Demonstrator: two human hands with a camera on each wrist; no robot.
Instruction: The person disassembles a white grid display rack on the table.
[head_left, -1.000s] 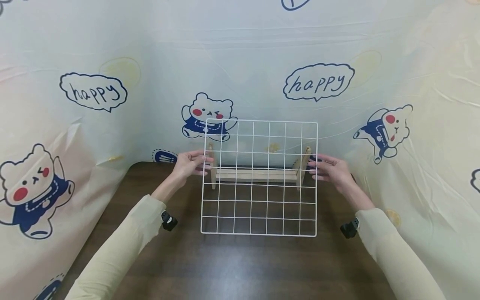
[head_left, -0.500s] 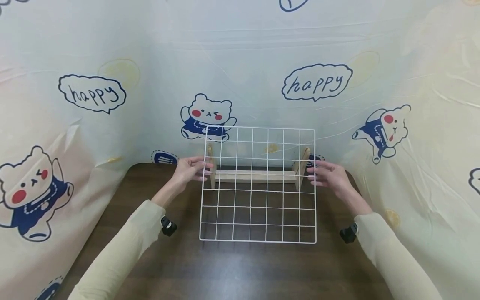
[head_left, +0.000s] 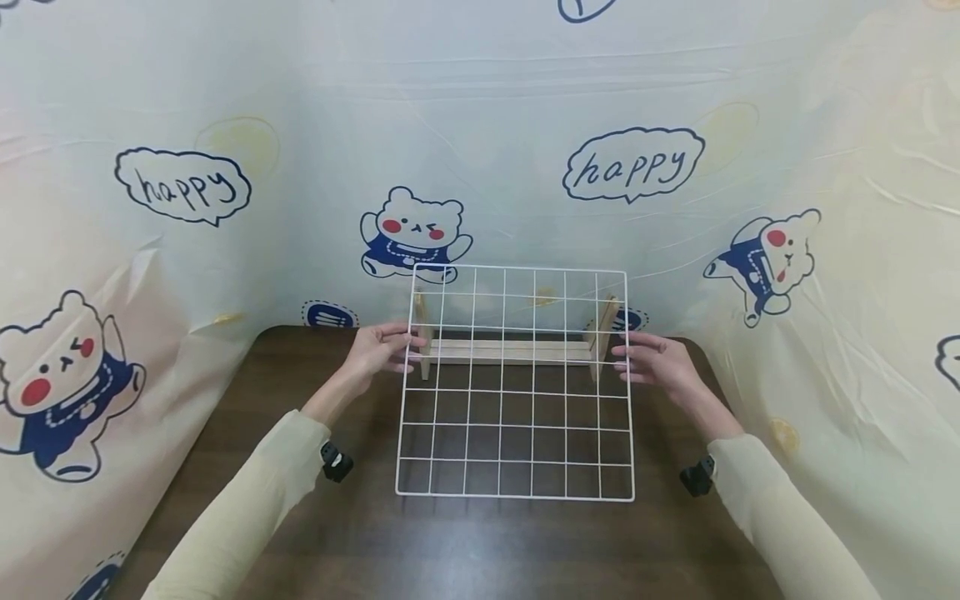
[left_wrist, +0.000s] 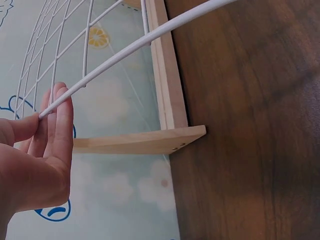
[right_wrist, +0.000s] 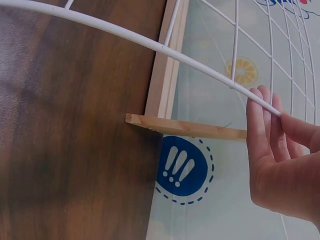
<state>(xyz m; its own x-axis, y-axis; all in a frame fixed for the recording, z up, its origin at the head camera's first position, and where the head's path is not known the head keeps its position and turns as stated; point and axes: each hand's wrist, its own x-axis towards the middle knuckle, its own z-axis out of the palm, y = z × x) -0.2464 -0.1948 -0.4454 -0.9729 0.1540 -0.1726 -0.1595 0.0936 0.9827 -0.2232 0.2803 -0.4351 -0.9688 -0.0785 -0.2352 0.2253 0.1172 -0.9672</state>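
A white wire grid panel (head_left: 533, 391) is held up by its two side edges, tilted, in front of a wooden stand (head_left: 510, 352). My left hand (head_left: 375, 350) pinches the left edge wire between thumb and fingers; the left wrist view shows the thumb on one side of the rim and the fingers behind. On the opposite edge my right hand (head_left: 660, 363) pinches the wire the same way, as the right wrist view shows. Behind the grid, the stand has two upright wooden side pieces (left_wrist: 145, 141) joined by a low crossbar (right_wrist: 162, 85).
A dark brown wooden table (head_left: 465, 550) lies under the grid and stand. Pale cloth (head_left: 510, 92) printed with bears and the word "happy" hangs behind and at both sides. A small black camera (head_left: 336, 462) sits on the left wrist, another camera (head_left: 697, 476) on the right.
Both hands have lowered the grid slightly. Its top edge has come down and its bottom edge has moved nearer to me, so it leans back more. The stand has stayed put.
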